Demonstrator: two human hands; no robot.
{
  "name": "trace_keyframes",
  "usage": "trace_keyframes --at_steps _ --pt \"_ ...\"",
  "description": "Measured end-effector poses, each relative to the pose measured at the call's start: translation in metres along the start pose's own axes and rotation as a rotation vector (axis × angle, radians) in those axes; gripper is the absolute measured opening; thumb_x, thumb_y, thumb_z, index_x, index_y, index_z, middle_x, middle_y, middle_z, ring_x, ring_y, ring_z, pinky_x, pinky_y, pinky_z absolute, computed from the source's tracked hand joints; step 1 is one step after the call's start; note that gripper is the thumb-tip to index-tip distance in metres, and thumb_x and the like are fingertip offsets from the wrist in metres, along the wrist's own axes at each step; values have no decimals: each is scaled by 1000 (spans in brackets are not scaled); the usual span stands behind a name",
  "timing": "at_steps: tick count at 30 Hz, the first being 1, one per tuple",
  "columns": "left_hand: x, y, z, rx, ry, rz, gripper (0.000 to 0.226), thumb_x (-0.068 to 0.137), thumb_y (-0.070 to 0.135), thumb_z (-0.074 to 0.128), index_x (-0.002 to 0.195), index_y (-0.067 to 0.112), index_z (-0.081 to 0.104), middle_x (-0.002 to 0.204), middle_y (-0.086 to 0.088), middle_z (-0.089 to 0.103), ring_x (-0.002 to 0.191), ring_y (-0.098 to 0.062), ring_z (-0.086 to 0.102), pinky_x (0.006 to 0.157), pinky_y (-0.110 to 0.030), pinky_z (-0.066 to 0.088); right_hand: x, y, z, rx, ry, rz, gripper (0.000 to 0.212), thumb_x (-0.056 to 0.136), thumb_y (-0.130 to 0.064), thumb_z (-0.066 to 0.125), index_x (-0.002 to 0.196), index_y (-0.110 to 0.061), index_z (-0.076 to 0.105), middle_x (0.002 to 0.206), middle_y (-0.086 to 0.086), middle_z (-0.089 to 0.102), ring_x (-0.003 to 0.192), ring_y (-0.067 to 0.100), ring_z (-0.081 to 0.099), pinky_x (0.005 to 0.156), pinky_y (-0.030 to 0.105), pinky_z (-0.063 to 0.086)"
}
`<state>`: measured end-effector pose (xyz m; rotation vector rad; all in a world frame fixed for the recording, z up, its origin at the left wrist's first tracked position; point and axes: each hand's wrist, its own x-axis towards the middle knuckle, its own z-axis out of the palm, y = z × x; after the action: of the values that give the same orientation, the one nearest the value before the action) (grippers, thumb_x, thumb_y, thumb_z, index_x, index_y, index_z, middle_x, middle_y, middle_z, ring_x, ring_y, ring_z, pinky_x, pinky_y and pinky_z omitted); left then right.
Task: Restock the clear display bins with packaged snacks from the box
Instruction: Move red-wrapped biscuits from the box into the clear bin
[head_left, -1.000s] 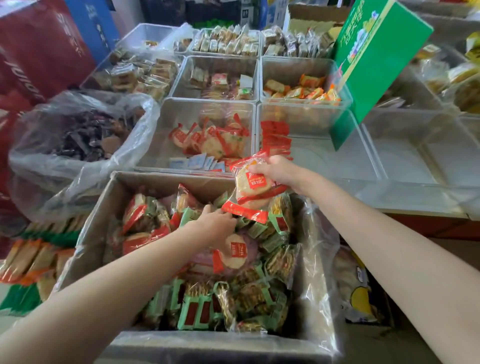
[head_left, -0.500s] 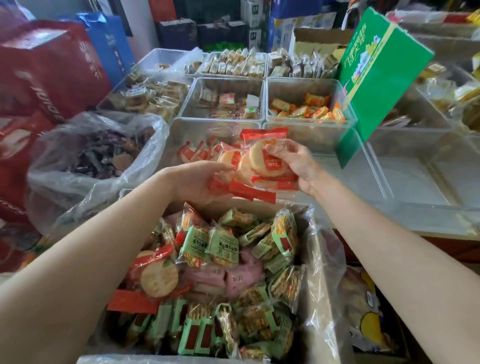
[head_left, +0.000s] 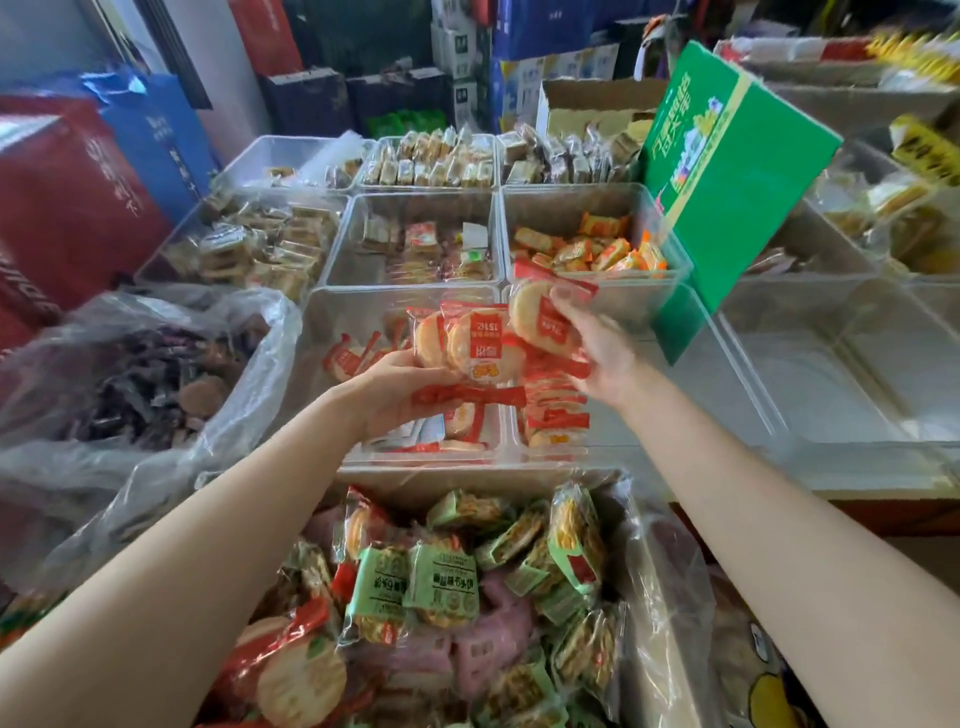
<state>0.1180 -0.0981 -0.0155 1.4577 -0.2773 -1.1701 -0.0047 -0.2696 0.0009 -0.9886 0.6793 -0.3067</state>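
My left hand (head_left: 400, 389) and right hand (head_left: 597, 343) each grip red snacks (head_left: 475, 343) over the front bin (head_left: 332, 312). I should lower them first, then let go so they land flat.

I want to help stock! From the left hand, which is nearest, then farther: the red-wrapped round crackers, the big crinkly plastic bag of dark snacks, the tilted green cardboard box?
1. Red-wrapped round crackers, in the left hand.
2. Crinkly plastic bag of dark snacks, leftward.
3. Tilted green cardboard box, far right, behind.
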Motion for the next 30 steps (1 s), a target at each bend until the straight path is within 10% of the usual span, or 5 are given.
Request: trace_keyframes --at_steps 12,17,20,24,30 --pt "57 27 2 110 7 0 20 90 2 55 109 8 53 89 -7 67 69 -14 70 57 -24 58 59 -3 -16 168 208 15 44 82 -25 69 123 -15 56 107 11 66 90 25 65 59 32 56" --pt "69 46 34 10 -327 -106 20 88 9 48 105 5 59 108 -15 67 94 -20 67 87 -31 55 77 4 -8 -169 193 -29 42 86 -35 64 121 -14 53 113 10 64 102 26 63 81 37 54" --pt "81 41 50 362 -262 29 11 93 19 53 98 28 57 120 -1 59 103 -13 57 101 -34 45 78 2 -19 -330 62 -41 31 88 -37 59 112 -19 57 112 8 64 105 25 62 91 37 51" --pt "97 25 60 469 -187 169 29 83 9 68 105 18 52 101 -7 64 89 -15 65 84 -29 56 78 -28 -61 -595 -178 -81 79 73 -21 75 140 -25 32 130 2 48 117 20 51 90 38 51" --pt "110 -5 82 1295 -494 68 87 70 40 78 139 20 27 130 2 51 119 -17 49 105 -35 39 70 -39 -83 -1347 -510 302 38 75 -4 74 103 -24 58 93 -1 62 71 5 56 50 15 44"
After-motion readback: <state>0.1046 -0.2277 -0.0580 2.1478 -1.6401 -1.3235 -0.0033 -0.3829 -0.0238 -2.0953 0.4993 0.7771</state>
